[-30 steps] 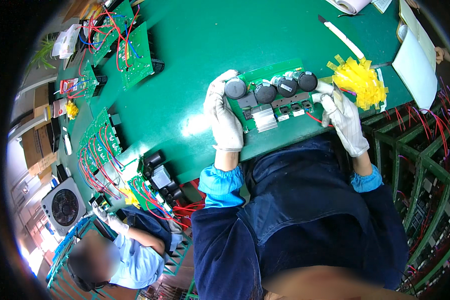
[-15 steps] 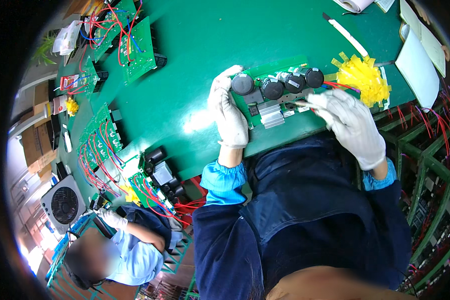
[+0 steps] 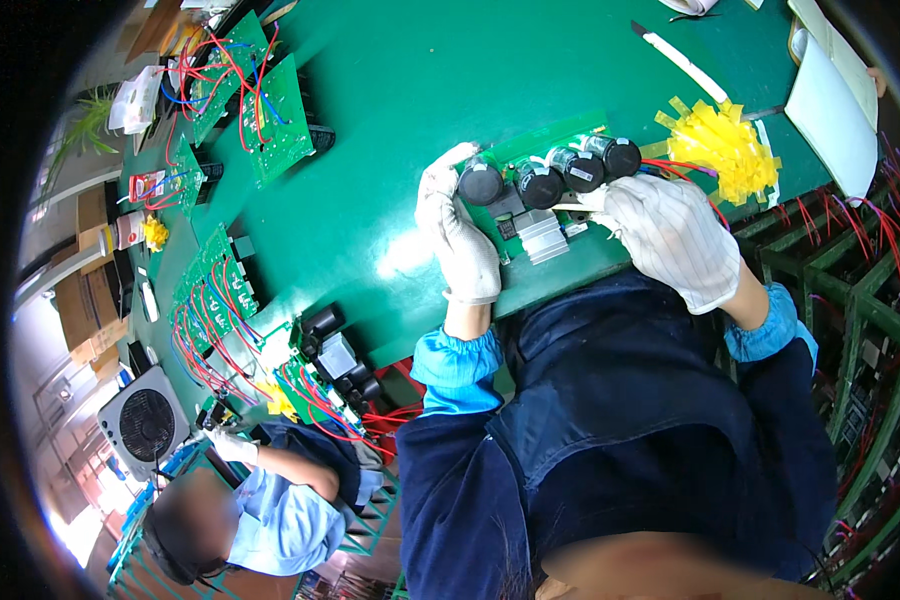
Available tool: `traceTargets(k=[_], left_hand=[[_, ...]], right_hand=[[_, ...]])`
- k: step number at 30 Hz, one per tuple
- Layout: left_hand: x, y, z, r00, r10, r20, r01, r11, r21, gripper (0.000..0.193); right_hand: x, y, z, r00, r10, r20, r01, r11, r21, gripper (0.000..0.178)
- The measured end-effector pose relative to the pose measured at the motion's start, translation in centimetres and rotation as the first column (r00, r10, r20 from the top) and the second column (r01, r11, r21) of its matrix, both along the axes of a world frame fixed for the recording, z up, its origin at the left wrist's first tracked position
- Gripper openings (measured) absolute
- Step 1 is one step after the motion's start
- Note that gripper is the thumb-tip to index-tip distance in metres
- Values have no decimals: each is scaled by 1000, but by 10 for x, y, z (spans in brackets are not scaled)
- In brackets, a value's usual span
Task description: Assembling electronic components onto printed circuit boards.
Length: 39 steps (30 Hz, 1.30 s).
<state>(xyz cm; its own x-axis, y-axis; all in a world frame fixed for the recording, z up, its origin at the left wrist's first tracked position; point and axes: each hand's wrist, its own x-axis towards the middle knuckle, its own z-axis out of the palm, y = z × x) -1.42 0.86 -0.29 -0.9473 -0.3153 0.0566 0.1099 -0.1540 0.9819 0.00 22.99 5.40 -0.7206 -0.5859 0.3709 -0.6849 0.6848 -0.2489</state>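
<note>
A green circuit board with several black cylindrical capacitors and a finned silver heatsink is in front of me, near the table's edge. My left hand, in a white glove, is closed on the board's left end, thumb at the far corner. My right hand, also gloved, is closed over the board's right half. From its fingertips a thin, slender tool reaches in between the capacitors and the heatsink; its exact kind is hard to make out. Red wires run from the board's right end.
Yellow tape strips lie bunched at the right, near a white-handled knife and papers. More wired boards line the table's left side. A co-worker sits at lower left beside a fan. A green rack stands right.
My right hand has moved left and lower over the board, its tool now closer to the heatsink. The left hand keeps its grip on the board. The whole view has shifted slightly.
</note>
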Motion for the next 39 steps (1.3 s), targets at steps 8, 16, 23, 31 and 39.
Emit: traceTargets(k=[8,16,23,31,39], left_hand=[[-1,2,1,999,32,27,-32,999,-4,35],[-1,1,-2,998,49,43,-49,999,-8,35],[0,2,0,995,59,79,-58,998,-24,35],[-2,4,-2,997,54,48,-53,998,-37,34],[-2,4,-2,997,59,58,-59,998,-2,32]], right_hand=[[-3,-3,-17,997,28,66,-18,989,-143,20],[-11,2,-9,993,94,77,-90,994,-62,20],[-11,3,2,995,104,10,-104,994,21,17],[-3,3,4,995,1,97,-8,998,65,18],[1,13,0,980,-7,200,21,997,-70,26]])
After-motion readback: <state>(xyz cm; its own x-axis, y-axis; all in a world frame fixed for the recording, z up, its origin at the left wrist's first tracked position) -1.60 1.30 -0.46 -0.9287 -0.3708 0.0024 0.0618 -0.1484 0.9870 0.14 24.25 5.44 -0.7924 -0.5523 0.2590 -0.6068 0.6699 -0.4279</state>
